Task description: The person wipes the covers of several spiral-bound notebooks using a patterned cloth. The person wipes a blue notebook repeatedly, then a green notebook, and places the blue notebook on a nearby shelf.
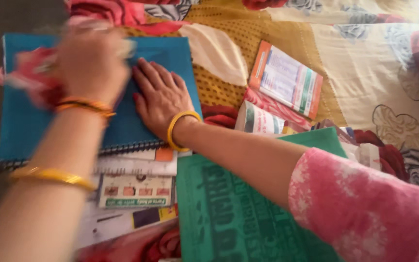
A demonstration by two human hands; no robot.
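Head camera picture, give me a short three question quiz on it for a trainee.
1. True or false: the right hand lies flat on the blue notebook.
2. What does the blurred left hand hold? A) a red cloth B) a pen C) a cup
3. What colour is the book under the right forearm?

Key: 1 true. 2 A, a red cloth, though blur hides the grip. 3 green.

Right hand [160,97] flat; left hand [90,58] blurred
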